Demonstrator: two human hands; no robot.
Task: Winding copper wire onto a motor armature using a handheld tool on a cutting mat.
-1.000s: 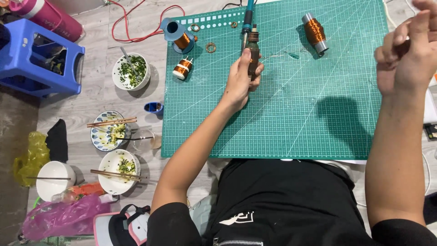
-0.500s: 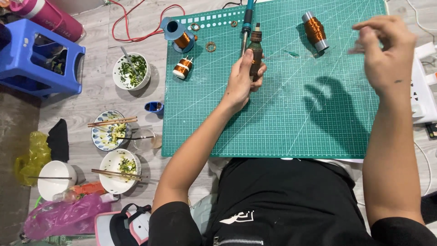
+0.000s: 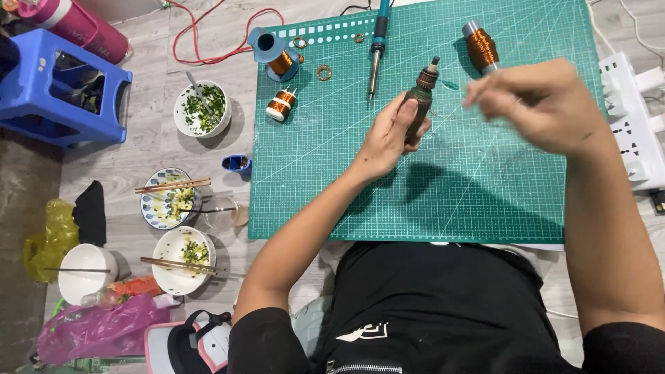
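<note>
Gripping a dark cylindrical motor part (image 3: 420,100) upright near the middle of the green cutting mat (image 3: 346,180), left hand (image 3: 388,135) with fingers wrapped tight around the lower body, metal tip pointing toward the mat's far edge. Raised just to the right of the part, right hand (image 3: 544,104) blurred, fingertips pinched together; whether anything fine sits between them, cannot tell. Lying along the far edge of the mat: a blue-handled soldering iron (image 3: 376,48), tip toward the centre; a copper-wound coil with a grey cap (image 3: 480,47) nearer the far right corner; small brass rings (image 3: 323,71). At the far left corner, a blue spool of copper wire (image 3: 272,52), half off the mat, with a smaller copper spool (image 3: 280,105) just beside it. On the floor left of the mat: three white bowls with chopped greens, two bearing chopsticks (image 3: 173,185), and a blue plastic stool (image 3: 59,86). Off the right edge, a white power strip (image 3: 634,131).
</note>
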